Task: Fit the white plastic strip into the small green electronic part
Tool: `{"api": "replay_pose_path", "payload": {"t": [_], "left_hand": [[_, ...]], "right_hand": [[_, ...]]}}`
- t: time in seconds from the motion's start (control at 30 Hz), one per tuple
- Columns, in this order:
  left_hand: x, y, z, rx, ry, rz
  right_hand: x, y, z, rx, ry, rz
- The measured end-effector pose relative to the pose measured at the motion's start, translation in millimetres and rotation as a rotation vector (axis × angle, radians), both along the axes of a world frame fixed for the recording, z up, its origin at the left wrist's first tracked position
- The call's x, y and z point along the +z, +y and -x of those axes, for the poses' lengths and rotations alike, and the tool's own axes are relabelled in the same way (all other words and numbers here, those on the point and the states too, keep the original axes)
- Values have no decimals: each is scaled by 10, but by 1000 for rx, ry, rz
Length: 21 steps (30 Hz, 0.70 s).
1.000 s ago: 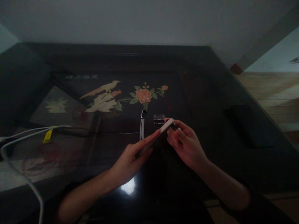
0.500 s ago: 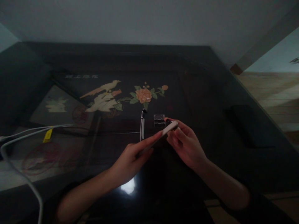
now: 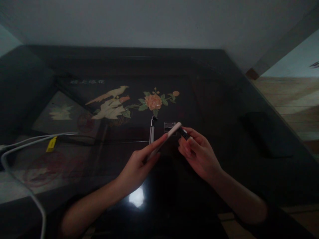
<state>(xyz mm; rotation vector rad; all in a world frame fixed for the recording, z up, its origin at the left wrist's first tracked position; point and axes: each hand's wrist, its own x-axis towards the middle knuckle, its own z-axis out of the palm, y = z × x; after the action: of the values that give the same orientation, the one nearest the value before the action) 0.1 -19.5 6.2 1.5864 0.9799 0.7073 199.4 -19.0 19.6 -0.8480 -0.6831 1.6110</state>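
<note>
My left hand (image 3: 138, 164) holds a slim white bar-shaped device (image 3: 169, 135) that points up and to the right over the dark glossy table (image 3: 219, 99). My right hand (image 3: 196, 151) pinches a small black piece (image 3: 184, 133) just beside the white device's far end. A small clear plastic box (image 3: 169, 126) lies on the table right behind the device's tip. A second white stick with a dark end (image 3: 151, 131) lies on the table just left of it.
White cables (image 3: 30, 141) with a yellow tag (image 3: 51, 144) run in from the left edge. A bird and flower inlay (image 3: 129, 99) decorates the tabletop. A dark flat object (image 3: 266, 132) lies at the right. Wooden floor (image 3: 294, 103) shows beyond the table's right edge.
The white device's tip has swung slightly left and away from my right hand, so the small black piece in my right fingers now shows apart from it.
</note>
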Motion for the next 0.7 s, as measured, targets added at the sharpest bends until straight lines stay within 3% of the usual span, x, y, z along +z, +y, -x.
{"api": "replay_pose_path", "payload": {"t": [0.53, 0.7], "left_hand": [[-3, -87, 9, -151, -19, -67], [-11, -72, -3, -117, 16, -50]], "right_hand": [[28, 10, -2, -26, -78, -4], [20, 11, 1, -13, -34, 25]]}}
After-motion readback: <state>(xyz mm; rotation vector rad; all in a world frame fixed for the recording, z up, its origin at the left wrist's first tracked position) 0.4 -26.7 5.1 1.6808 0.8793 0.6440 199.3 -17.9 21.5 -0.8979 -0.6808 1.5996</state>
